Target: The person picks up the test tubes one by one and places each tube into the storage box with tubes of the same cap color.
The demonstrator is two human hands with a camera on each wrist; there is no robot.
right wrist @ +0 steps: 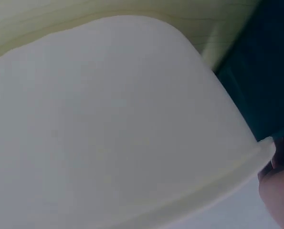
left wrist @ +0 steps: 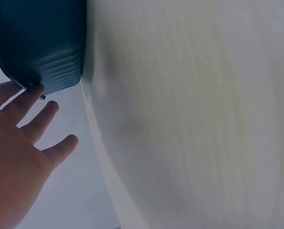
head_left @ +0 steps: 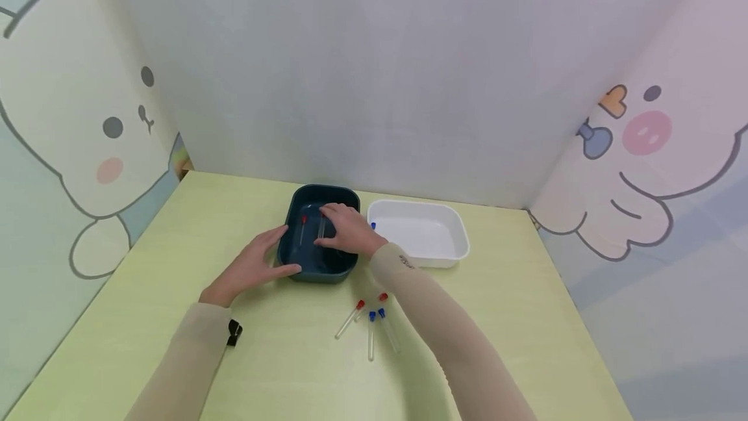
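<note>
— What does the head view show?
— The left hand spreads its straight fingers and thumb against the side of the dark container; it isn't gripping. The right hand reaches inside, with a clear tube between its fingertips and thumb.
— Pinched?
— I can't tell whether it is gripped or just lying there.
— Any other tubes?
— A red-capped tube lies beside it in the container. The white tray stands just to the right, a blue cap showing at its left end. On the pale table, in front, are another red-capped tube, two blue-capped tubes and a red cap near the right sleeve.
— And the left wrist view?
— Extended, parted fingers at the dark container's corner, some overlapping its rim. No tube shows there.
— The right wrist?
— Mostly the white tray's outside, with the dark container beyond. Only a sliver of the hand shows, so its grip is unreadable from there.
</note>
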